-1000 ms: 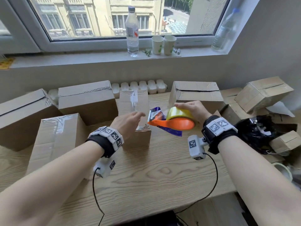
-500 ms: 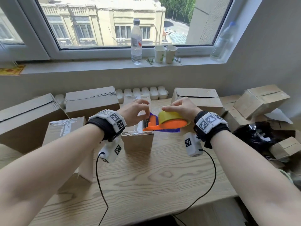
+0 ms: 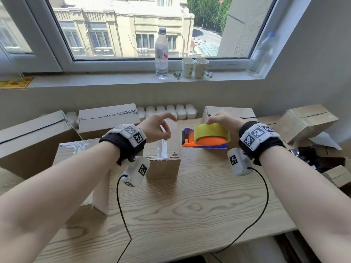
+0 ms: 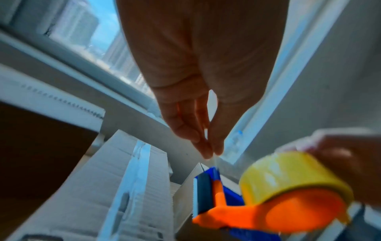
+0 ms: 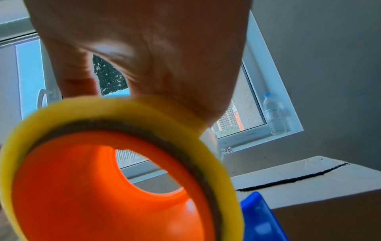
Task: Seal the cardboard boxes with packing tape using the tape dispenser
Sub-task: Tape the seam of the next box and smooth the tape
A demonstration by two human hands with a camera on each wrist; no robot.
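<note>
One yellow-rolled orange tape dispenser (image 3: pixel 206 138)

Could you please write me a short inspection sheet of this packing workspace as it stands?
Surface: wooden table, bare grain at the front.
Job's things: small box with clear tape along its top; orange tape dispenser with a yellow roll, beside it.
Clutter: cardboard boxes behind and to both sides.
Grip: right hand grips the roll from above; left hand pinches a clear tape end above the small box.
Cables: black wrist-camera lead trails over the table.
Surroundings: windowsill with water bottle and two paper cups.
</note>
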